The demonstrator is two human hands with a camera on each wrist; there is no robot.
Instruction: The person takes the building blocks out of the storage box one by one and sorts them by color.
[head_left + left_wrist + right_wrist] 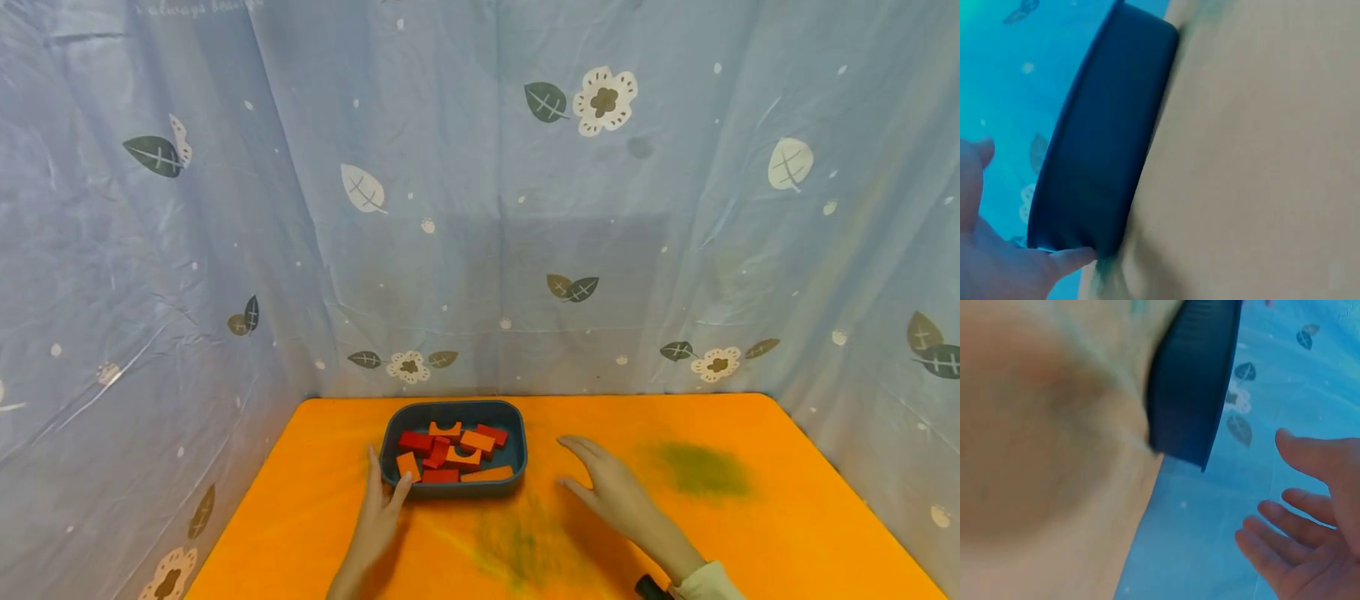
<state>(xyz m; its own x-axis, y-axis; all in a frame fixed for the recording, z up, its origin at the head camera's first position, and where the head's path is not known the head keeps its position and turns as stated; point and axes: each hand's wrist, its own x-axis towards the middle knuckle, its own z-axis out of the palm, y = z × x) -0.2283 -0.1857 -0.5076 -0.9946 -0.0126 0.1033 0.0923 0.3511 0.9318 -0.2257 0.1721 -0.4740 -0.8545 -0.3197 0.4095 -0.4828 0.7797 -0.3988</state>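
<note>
A dark blue bin (520,450) with rounded corners stands on the orange tabletop and holds several red and orange blocks (478,442), some with arched cut-outs. My left hand (381,512) is at the bin's left end, its straight fingers along the outside and its thumb at the front left corner. In the left wrist view, one straight digit (1075,257) lies against the bin's end near its bottom. To the right of the bin, my right hand (618,496) hovers apart from it, fingers extended and nothing held. The right wrist view shows its palm and spread thumb (1310,453).
The orange tabletop (810,517) has greenish smudges at right and front. Pale blue curtains (480,292) printed with leaves and flowers hang behind it and at both sides. A black band (651,587) shows near the right sleeve.
</note>
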